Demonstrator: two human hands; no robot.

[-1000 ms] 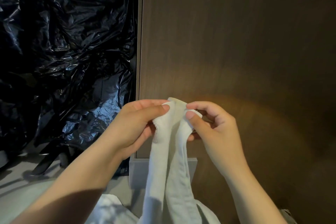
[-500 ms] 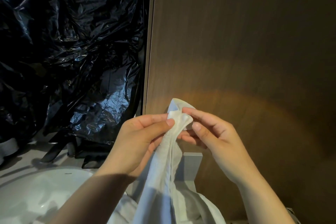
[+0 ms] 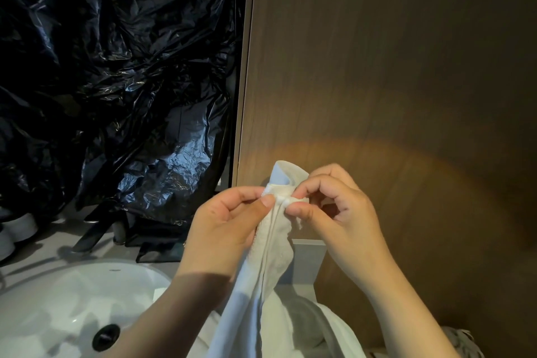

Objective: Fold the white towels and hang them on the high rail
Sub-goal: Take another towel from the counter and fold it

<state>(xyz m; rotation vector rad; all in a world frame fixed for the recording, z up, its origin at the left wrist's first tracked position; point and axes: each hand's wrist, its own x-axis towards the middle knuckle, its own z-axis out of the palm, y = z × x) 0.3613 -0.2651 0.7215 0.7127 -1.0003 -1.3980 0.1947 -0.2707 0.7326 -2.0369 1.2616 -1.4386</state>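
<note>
Fingers (image 3: 266, 201) first: both sets are pinched on the top of the white towel (image 3: 276, 253). My left hand (image 3: 223, 224) has thumb and forefinger clamped on one bit of the edge, and my right hand (image 3: 343, 212) nips the bit right beside it, so the two grips are almost touching. The towel is bunched into a narrow rope between them. A small tip pokes up above the pinch, and the rest hangs down past my wrists toward more white cloth (image 3: 305, 322) at the bottom of the view. All this is in front of the wooden wall panel (image 3: 392, 67), with the white sink basin (image 3: 72, 299) down to the left and crinkly black plastic sheeting (image 3: 116, 81) behind that. No rail in view, so hanging is a way off, I reckon. To do this bit right I'd make sure each pinch really has a corner, then draw the hands apart along the hem so it opens flat. I'd also watch that the tail doesn't drag into the basin.
</note>
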